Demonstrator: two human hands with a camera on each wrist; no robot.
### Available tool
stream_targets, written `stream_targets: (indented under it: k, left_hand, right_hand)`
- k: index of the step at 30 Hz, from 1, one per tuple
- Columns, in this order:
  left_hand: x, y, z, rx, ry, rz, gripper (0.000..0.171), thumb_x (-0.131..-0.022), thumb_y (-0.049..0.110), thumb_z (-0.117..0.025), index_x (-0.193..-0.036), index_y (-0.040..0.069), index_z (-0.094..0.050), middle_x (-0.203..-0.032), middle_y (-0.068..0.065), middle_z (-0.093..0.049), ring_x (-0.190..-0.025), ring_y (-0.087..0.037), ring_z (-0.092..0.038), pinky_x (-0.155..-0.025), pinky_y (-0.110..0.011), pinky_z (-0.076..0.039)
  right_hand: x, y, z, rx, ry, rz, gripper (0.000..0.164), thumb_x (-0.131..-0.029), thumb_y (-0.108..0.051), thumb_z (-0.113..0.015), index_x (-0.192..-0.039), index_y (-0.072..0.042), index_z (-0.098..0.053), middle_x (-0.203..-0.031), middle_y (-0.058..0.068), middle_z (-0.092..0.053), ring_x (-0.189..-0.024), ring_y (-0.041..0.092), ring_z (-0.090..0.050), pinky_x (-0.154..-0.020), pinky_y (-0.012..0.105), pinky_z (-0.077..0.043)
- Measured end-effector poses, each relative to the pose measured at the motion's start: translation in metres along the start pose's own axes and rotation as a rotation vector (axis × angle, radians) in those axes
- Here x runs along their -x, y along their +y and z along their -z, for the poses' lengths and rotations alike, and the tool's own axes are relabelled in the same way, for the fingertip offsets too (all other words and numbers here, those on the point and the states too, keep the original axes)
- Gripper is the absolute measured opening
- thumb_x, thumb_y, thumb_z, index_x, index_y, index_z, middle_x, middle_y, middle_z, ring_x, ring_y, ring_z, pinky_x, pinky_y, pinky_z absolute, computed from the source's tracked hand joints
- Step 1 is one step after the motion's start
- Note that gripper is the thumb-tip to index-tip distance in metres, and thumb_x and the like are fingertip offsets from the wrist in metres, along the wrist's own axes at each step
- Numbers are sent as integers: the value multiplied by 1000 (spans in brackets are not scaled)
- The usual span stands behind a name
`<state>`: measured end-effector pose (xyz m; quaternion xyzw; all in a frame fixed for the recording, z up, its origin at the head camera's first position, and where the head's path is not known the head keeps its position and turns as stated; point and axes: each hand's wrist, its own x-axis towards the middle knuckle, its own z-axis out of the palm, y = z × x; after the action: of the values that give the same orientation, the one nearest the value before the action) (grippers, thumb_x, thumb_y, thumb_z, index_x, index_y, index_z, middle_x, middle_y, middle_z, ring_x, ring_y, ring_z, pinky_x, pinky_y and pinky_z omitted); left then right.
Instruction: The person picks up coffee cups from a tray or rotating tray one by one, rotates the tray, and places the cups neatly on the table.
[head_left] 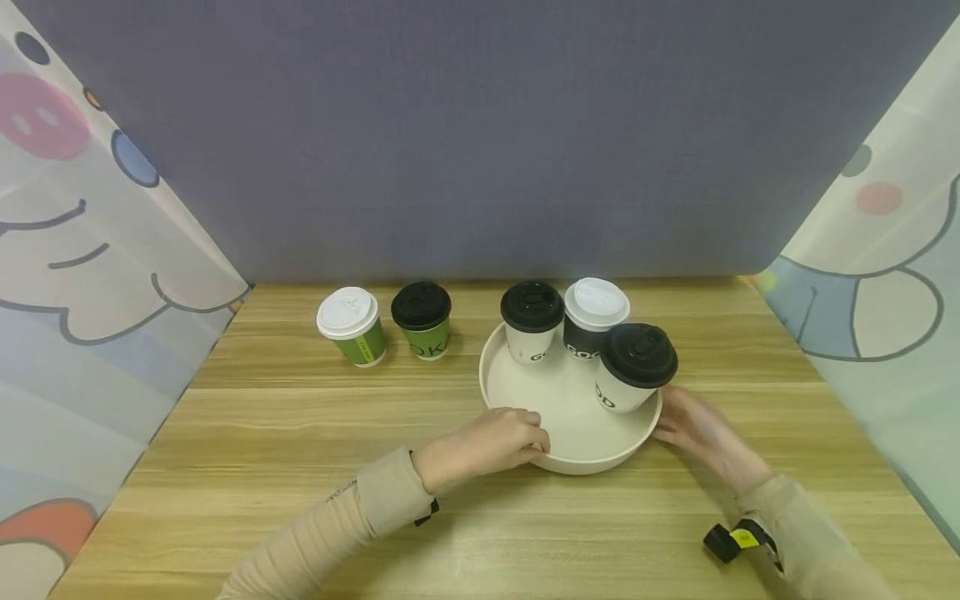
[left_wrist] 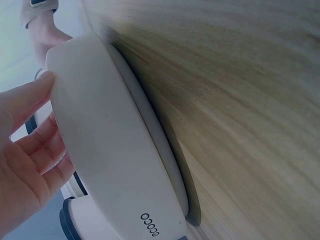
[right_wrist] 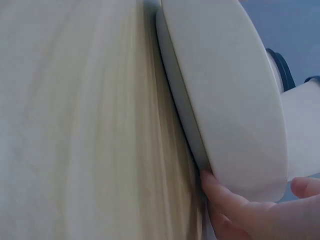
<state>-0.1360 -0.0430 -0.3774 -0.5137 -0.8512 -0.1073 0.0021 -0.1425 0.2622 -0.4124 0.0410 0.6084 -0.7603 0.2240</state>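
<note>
A round white tray [head_left: 562, 421] carries three lidded paper cups. A white cup with a black lid [head_left: 532, 308] stands at its back left, beside a dark cup with a white lid [head_left: 597, 302]. The larger white cup with a black lid [head_left: 637, 357] is at the right. My left hand [head_left: 495, 442] pinches the front-left rim, its fingers inside and its thumb [left_wrist: 32, 97] on the outer edge. At the right side, my right hand [head_left: 701, 429] holds the tray with fingers [right_wrist: 225, 197] low against its underside. Whether the base touches the table cannot be told.
Left of the tray, a green cup with a white lid [head_left: 362, 342] and a green cup with a black lid [head_left: 427, 337] stand on the wooden table [head_left: 300, 433]. A grey panel [head_left: 480, 150] rises behind the table, with cartoon-printed curtains [head_left: 97, 250] at the sides.
</note>
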Motion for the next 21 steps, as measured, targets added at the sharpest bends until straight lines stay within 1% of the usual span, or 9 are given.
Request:
stream_targets:
  k: [1, 2, 4, 6, 8, 10, 16, 21]
  left_hand:
    - [0, 0, 0, 1, 0, -1, 10, -83, 23, -60, -85, 18, -68, -75, 8, -56, -68, -2, -52, -62, -12, -39]
    - [0, 0, 0, 0, 1, -1, 10, -83, 23, -60, -85, 18, -68, -75, 8, -56, -68, -2, -52, -62, -12, -39]
    - [1, 0, 1, 4, 5, -4, 10, -83, 23, -60, -85, 18, -68, -75, 8, -57, -69, -3, -52, -62, -12, -40]
    - [1, 0, 1, 9, 8, -5, 9, -83, 22, -60, -85, 18, -68, -75, 7, -56, -69, -4, -53, -62, -13, -40]
    - [1, 0, 1, 13, 11, -6, 9, -83, 22, -60, -85, 17, -68, -75, 7, -56, -69, -4, -52, -62, -13, -40]
    - [1, -1, 0, 21, 8, -3, 10, -83, 22, -60, -85, 17, -68, -75, 7, -56, -68, -4, -52, -62, -12, -39]
    - [2, -3, 1, 30, 12, 5, 10, -82, 22, -61, -85, 16, -69, -75, 6, -56, -68, -3, -51, -62, -11, -39]
    - [7, -7, 2, 45, 26, -8, 8, -82, 20, -62, -84, 15, -68, -74, 5, -55, -68, -5, -51, -63, -13, -39]
  right_hand:
    - [-1, -1, 1, 16, 10, -1, 22, -95, -33, -36, -110, -20, -43, -97, -5, -52, -89, 7, -55, -80, 28, -46]
    - [-3, -2, 1, 40, 20, 0, 29, -94, -33, -36, -117, -15, -39, -97, -5, -51, -89, 7, -55, -80, 28, -46]
    - [-5, -3, 2, 70, 35, -6, 45, -94, -33, -37, -129, -6, -26, -97, -5, -50, -89, 6, -54, -80, 27, -45]
    - [-7, -3, 2, 92, 45, -10, 55, -94, -31, -38, -133, 1, -15, -97, -5, -50, -88, 6, -54, -79, 26, -45]
    - [-7, -3, 3, 108, 48, -11, 61, -94, -29, -38, -135, 6, -8, -97, -5, -50, -88, 6, -53, -79, 27, -45]
    - [-7, -4, 3, 105, 51, -14, 61, -94, -28, -39, -134, 6, -8, -97, -5, -51, -88, 7, -53, -79, 28, -45]
    - [-6, -4, 3, 111, 39, -24, 70, -93, -28, -41, -136, 8, 0, -95, -6, -52, -88, 6, -54, -82, 30, -46]
    - [-3, -2, 3, 118, 26, -21, 73, -94, -28, -41, -136, 9, 6, -95, -6, -53, -88, 6, -55, -84, 34, -45]
